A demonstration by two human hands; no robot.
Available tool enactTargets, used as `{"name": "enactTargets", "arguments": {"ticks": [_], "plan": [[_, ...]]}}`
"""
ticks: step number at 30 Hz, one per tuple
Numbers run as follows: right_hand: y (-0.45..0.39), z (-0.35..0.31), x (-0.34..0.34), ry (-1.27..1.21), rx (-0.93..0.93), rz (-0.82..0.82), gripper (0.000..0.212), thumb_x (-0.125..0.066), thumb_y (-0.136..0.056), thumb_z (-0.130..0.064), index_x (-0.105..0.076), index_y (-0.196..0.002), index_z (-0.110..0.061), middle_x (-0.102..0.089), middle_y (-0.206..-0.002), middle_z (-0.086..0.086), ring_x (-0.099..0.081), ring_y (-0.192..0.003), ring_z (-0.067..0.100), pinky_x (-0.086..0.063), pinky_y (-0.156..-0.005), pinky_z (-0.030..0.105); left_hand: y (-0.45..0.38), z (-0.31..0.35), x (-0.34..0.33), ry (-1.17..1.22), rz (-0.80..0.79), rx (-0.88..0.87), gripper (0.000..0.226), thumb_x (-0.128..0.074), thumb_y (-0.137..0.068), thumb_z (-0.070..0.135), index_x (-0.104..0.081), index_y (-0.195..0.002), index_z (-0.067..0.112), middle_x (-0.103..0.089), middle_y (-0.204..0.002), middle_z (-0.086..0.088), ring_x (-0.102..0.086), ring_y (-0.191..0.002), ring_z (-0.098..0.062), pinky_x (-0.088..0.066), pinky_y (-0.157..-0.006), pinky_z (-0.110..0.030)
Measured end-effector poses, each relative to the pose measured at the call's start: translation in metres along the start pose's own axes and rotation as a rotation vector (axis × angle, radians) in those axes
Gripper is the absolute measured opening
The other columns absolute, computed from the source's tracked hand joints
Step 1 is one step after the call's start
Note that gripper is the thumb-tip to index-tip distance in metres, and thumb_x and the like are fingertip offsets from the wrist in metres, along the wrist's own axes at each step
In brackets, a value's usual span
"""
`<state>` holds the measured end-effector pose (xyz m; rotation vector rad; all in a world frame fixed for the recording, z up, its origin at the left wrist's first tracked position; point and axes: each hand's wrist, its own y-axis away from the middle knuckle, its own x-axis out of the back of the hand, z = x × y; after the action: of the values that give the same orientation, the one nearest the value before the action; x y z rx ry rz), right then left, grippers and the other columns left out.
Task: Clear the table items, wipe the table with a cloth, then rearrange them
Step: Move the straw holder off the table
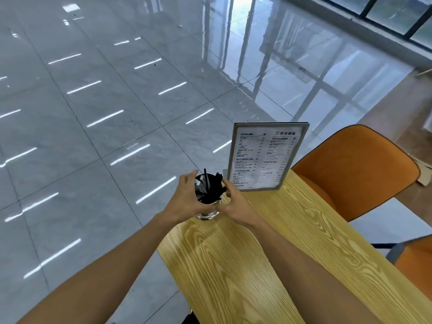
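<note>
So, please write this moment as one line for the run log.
hands: left and right grip glass | glass: straws, table corner | menu: upright behind

The hands (187, 202) (236, 204) cover most of the glass (208, 215) wall; only its base and rim show. The menu (264, 157) print is too small to read. The right edge cuts off the table (257, 265) and the near chair (413, 258).
</note>
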<state>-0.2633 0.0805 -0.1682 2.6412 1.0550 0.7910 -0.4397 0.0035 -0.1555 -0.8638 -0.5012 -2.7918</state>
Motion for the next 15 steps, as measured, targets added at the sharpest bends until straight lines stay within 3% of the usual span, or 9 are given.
{"name": "enactTargets", "arguments": {"ticks": [2,6,10,15], "plan": [[0.009,-0.001,0.007,0.043,-0.018,0.045,0.089,-0.08,-0.085,-0.034,-0.028,-0.157,-0.024,-0.042,-0.155,0.0,-0.04,-0.141,0.018,-0.038,-0.114,0.041,0.001,0.016,-0.001,-0.054,0.072,-0.092,0.123,-0.087,-0.059,0.058,-0.021,-0.156,0.022,-0.029,-0.142,0.002,-0.038,-0.128,-0.011,-0.038,-0.104,-0.025],[0.034,0.009,0.036,0.161,-0.023,0.224,0.074,-0.071,-0.09,-0.036,-0.033,-0.154,-0.029,-0.041,-0.155,0.001,-0.039,-0.14,0.017,-0.038,-0.112,0.039,0.0,0.061,-0.013,-0.101,0.148,-0.294,0.096,-0.08,-0.071,0.054,-0.036,-0.149,0.02,-0.041,-0.138,-0.001,-0.044,-0.128,-0.014,-0.041,-0.106,-0.028],[0.077,0.028,0.083,0.235,-0.065,0.38,0.073,-0.069,-0.09,-0.037,-0.036,-0.153,-0.023,-0.047,-0.151,0.005,-0.043,-0.137,0.023,-0.041,-0.108,0.04,0.0,0.107,-0.049,-0.148,0.016,-0.349,0.081,-0.079,-0.079,0.047,-0.042,-0.145,0.019,-0.045,-0.139,-0.004,-0.047,-0.128,-0.018,-0.039,-0.106,-0.027],[0.158,0.068,0.143,0.28,-0.204,0.522,0.075,-0.067,-0.091,-0.045,-0.033,-0.154,-0.024,-0.041,-0.155,0.006,-0.036,-0.143,0.026,-0.037,-0.113,0.047,0.007,0.166,-0.118,-0.217,-0.205,-0.324,0.076,-0.077,-0.082,0.046,-0.045,-0.145,0.017,-0.044,-0.145,-0.008,-0.045,-0.132,-0.025,-0.036,-0.103,-0.03]]}}
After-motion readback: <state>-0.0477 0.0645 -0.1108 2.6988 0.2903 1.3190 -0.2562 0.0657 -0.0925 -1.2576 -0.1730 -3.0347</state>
